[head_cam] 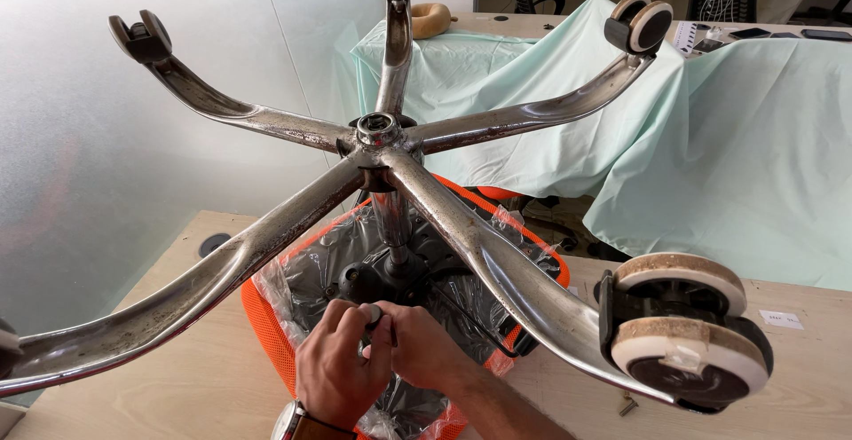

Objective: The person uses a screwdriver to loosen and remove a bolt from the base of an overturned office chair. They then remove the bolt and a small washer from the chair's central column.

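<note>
Gripping a small round black-and-silver knob under the seat: left hand and right hand both closed around it, fingers touching each other. Left wrist wearing a watch with brown strap.

Lying upside down on the light wooden tabletop: orange mesh office chair seat, still wrapped in clear plastic film. Black metal mechanism plate bolted under the seat, knob just beside its near edge. Rising from the plate: chrome gas column, topped by a worn, rust-spotted five-arm chrome star base pointing up toward the camera.

Dusty white-and-black twin caster wheel on the near right arm, close to the lens. More casters on the far arms.

Behind: pale green cloth draped over desks, frosted glass wall on the left.
</note>
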